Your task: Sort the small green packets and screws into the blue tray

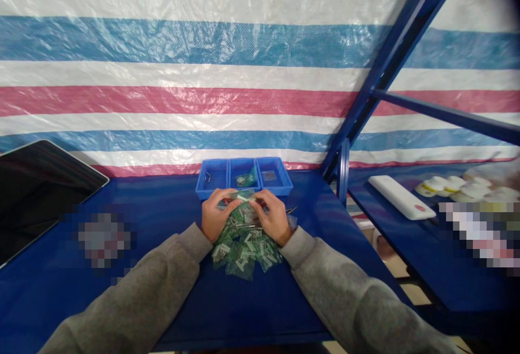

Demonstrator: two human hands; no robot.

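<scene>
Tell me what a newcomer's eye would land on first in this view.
First the striped tarp in red, white and blue, filling the whole back. Then, at the middle of the blue table, the left hand and right hand together pinching a small clear packet above a heap of green-tinted packets. Just behind stands a blue three-compartment tray.

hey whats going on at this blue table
A person in grey sleeves has both hands over a pile of small green packets on the blue table. The left hand and right hand pinch one small packet between them, just above the pile. Behind the hands stands a blue tray with three compartments, each holding a few small parts. A dark tablet lies at the far left.
</scene>
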